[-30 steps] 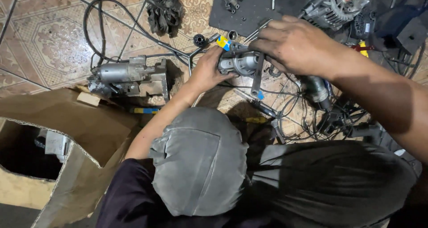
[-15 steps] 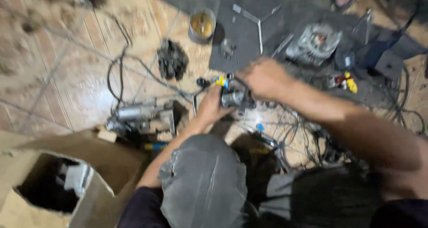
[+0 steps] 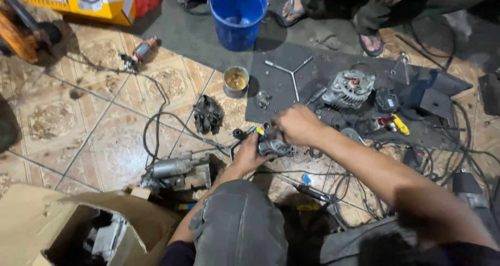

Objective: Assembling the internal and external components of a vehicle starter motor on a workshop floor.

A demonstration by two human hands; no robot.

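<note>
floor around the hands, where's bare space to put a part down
Bare tile lies left of the black cable loop, between the armature and the starter motor. Dark mat is free between the blue bucket and the Y-wrench. Right of both hands, by the alternator, it is crowded.

hands [image 3: 276,141], grey metal part [image 3: 275,147], blue bucket [image 3: 238,12]

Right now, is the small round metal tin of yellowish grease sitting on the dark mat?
No, the small round metal tin stands on the patterned floor tiles, just left of the dark mat.
</note>
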